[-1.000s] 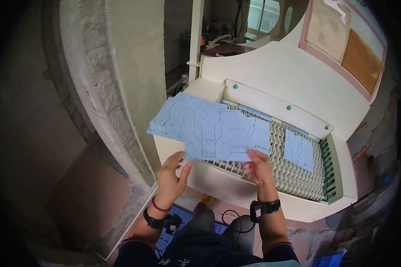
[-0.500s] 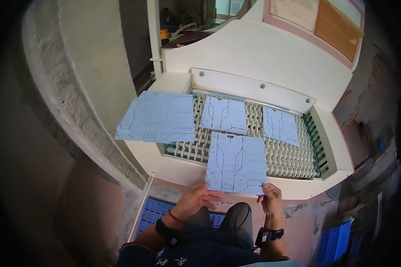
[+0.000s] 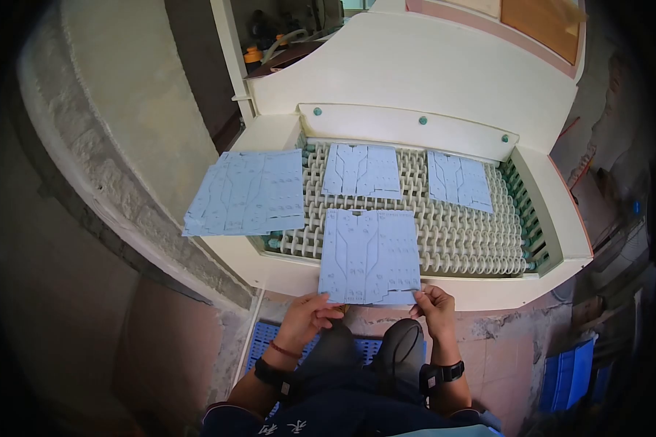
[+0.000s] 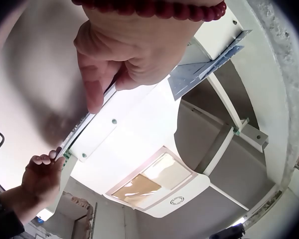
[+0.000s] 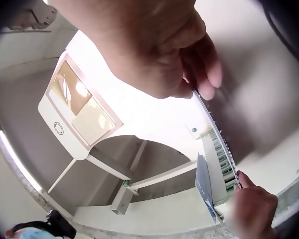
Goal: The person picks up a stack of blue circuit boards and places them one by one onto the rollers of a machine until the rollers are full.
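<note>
Both hands hold a light-blue circuit board [image 3: 369, 255] by its near corners, its far part over the front of the machine's roller bed. My left hand [image 3: 306, 320] pinches the near left corner. At the near right corner my right hand [image 3: 436, 309] pinches the edge between thumb and fingers. Seen edge-on in the left wrist view, the board runs as a thin line between the two hands. Two similar boards, a middle one [image 3: 362, 171] and a right one [image 3: 459, 180], lie flat on the rollers [image 3: 481, 244]. A fanned stack of boards [image 3: 249, 193] rests at the bed's left end.
A white machine housing [image 3: 401, 65] rises behind the rollers, with a low front rim [image 3: 488, 291] on my side. A rough wall edge [image 3: 95, 175] stands at the left. Blue plastic crates [image 3: 567, 371] sit on the floor at right.
The board has come off from over the stack and moved right and toward me, both hands at its near corners. The view has shifted, and the middle board on the rollers is now uncovered.
</note>
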`<action>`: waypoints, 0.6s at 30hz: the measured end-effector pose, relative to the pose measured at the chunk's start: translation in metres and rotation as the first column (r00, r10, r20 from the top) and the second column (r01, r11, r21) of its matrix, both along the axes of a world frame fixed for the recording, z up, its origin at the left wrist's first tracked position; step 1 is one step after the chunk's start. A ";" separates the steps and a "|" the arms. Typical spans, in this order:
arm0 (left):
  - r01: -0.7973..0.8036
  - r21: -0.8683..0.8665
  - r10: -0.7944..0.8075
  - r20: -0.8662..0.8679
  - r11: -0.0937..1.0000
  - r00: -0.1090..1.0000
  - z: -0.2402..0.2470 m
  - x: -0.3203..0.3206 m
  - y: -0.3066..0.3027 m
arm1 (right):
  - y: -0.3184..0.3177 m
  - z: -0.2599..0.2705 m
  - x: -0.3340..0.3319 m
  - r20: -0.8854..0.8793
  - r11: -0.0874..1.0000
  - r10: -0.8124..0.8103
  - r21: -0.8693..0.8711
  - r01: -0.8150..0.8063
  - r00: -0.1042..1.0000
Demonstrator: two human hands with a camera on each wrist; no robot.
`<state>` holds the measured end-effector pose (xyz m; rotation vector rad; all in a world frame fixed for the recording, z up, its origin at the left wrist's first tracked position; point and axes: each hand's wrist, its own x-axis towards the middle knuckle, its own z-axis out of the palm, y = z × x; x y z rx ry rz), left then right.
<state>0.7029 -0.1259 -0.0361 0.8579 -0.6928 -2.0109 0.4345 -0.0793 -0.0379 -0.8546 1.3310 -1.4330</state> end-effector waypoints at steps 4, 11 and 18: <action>-0.016 -0.010 0.016 0.024 1.000 1.000 0.003 -0.003 -0.004 | 0.004 0.004 0.002 -0.376 0.995 -0.094 -0.073 0.072 0.922; -0.007 -0.009 0.007 0.004 1.000 1.000 0.006 -0.005 -0.011 | -0.001 0.028 0.010 -0.668 0.927 -0.354 -0.340 0.155 0.655; -0.090 -0.023 0.089 -0.044 0.996 0.995 0.000 0.002 -0.029 | -0.002 -0.005 -0.048 0.201 0.958 -0.266 -0.057 0.282 0.943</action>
